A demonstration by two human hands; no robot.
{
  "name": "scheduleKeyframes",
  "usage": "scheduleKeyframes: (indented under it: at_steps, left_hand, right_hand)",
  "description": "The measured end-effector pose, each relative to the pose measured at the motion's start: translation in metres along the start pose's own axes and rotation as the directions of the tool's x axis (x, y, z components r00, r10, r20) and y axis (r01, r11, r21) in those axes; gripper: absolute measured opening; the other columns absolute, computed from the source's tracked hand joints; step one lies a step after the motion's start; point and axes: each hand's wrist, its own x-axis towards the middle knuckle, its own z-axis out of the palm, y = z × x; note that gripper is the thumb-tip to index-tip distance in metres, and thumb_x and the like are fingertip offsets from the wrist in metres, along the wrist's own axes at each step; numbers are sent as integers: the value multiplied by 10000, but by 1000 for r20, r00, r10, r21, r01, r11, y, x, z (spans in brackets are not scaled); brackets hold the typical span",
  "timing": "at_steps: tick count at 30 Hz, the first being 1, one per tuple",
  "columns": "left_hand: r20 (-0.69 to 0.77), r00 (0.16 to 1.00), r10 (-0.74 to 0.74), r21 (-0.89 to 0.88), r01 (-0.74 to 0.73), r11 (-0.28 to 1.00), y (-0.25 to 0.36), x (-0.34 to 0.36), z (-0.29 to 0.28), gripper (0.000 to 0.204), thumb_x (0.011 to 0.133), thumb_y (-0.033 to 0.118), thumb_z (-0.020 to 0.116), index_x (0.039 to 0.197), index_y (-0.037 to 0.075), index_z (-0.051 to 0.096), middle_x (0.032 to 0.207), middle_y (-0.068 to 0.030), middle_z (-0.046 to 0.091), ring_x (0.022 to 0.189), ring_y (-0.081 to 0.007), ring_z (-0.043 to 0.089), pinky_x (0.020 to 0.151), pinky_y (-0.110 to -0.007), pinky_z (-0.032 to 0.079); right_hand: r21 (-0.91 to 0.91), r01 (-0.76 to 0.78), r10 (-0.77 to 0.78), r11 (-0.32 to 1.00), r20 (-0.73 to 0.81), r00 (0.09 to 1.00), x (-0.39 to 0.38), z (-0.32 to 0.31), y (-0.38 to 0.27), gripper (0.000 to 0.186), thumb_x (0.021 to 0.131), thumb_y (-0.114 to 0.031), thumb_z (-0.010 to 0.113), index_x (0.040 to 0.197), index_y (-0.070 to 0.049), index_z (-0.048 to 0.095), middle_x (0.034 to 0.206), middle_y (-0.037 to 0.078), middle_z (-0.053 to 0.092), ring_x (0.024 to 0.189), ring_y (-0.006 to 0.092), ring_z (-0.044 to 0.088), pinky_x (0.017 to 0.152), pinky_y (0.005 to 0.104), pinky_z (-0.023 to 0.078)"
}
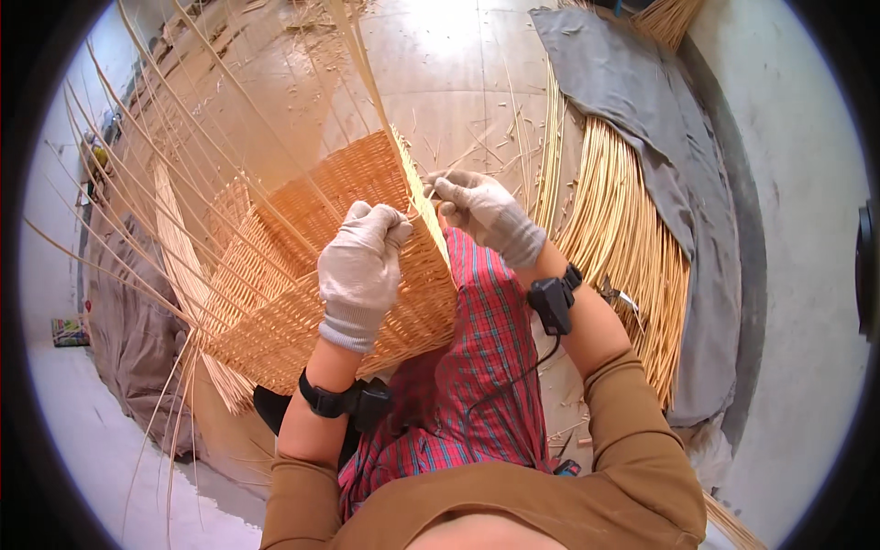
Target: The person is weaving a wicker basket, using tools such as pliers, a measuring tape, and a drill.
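Note:
A woven wicker basket (321, 188) with an open top rests tilted against my lap, long bare stakes (229, 78) rising from its far and left sides. My left hand (357, 266), in a pale work glove, is closed in a pinch at the inner face of the right wall. What it pinches is mostly hidden by the fingers. On the outer side of that same wall, my right hand (486, 209), gloved too, is closed on a thin wicker strand (434, 174) near the edge. The two hands sit on opposite sides of the wall.
To the right lies a thick bundle of wicker rods (623, 220), partly under a grey cloth (632, 101). Pruning shears (625, 298) lie on the rods. Another rod bundle (179, 220) is left of the basket. Cut scraps litter the floor (431, 73). A red plaid cloth (486, 321) covers my lap.

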Motion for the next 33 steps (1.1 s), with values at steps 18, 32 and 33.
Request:
scheduleKeyframes:
  at_steps: [18,32,33]
  left_hand:
    - [252,966,47,287,-121,950,-2,15,-5,402,850,23,627,1219,167,695,989,-140,651,870,-335,699,748,-420,564]
    - [214,970,-114,373,27,928,13,-4,3,444,906,28,551,1317,171,638,1098,-106,636,851,-319,705,700,-419,568]
    - [206,974,-99,372,16,928,13,-6,5,441,917,33,547,1331,161,626,1093,-107,630,851,-318,704,699,-419,568]
  right_hand:
    - [-490,663,-324,566,607,726,47,43,-42,645,905,87,618,1500,-135,503,1441,57,597,1276,182,601,1055,327,495]
    - [-245,355,-307,902,214,927,82,4,-16,419,919,-10,720,1326,-62,636,1109,44,697,1058,142,645,940,289,532]
    - [-350,221,-220,910,42,975,84,-3,-12,298,911,-55,752,1206,-35,711,1044,21,720,1010,129,655,909,273,533]
